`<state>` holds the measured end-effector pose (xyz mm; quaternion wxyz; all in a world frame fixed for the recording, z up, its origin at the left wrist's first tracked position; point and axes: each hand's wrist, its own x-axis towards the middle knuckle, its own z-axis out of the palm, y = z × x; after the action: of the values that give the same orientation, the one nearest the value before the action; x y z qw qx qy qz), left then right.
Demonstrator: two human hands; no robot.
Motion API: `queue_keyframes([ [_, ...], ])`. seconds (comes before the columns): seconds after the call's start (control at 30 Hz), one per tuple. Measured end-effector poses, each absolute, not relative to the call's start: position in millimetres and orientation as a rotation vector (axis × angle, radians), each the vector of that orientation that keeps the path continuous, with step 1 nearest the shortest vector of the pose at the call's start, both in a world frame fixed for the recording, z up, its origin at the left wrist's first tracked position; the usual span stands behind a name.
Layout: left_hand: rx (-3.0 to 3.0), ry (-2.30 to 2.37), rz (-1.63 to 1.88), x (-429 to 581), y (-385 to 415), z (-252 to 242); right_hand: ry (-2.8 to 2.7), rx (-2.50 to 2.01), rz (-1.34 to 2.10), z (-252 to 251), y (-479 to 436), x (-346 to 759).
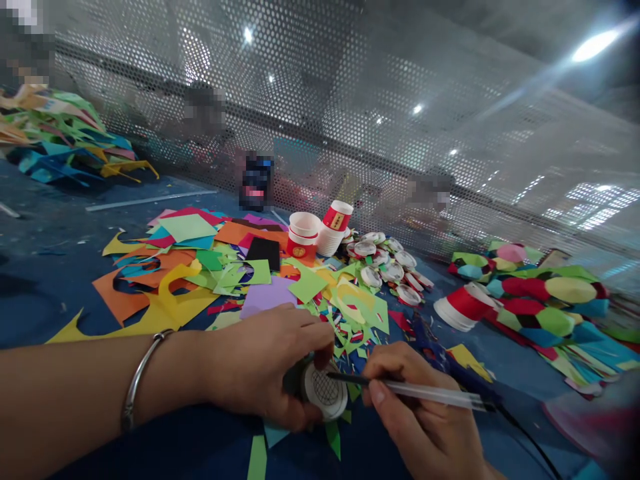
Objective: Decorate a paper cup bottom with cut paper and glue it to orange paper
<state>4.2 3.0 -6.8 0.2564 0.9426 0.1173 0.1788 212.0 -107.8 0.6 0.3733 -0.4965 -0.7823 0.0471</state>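
Note:
My left hand [265, 363] is closed round a small cut-off paper cup bottom [324, 392], holding it on its side so the white round base faces right. A crosshatch pattern is drawn on that base. My right hand [425, 413] pinches a clear pen [415, 390] whose dark tip touches the round base. A silver bangle sits on my left wrist. Both hands rest low over the blue table [50, 267] near its front edge.
Coloured paper scraps [200, 267] cover the table's middle. Red-and-white paper cups [313, 237] stand behind them, with several cut cup bottoms [385, 263] beside. A fallen cup stack [460, 307] and folded paper balls [545, 300] lie right. Perforated mesh screen behind.

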Motion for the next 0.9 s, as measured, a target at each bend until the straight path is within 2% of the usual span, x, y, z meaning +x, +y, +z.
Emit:
queue_keyframes([
  [0.9, 2.593, 0.336, 0.474, 5.0, 1.6, -3.8, -2.11, -1.322, -0.02, -1.5, -105.9, 213.8],
])
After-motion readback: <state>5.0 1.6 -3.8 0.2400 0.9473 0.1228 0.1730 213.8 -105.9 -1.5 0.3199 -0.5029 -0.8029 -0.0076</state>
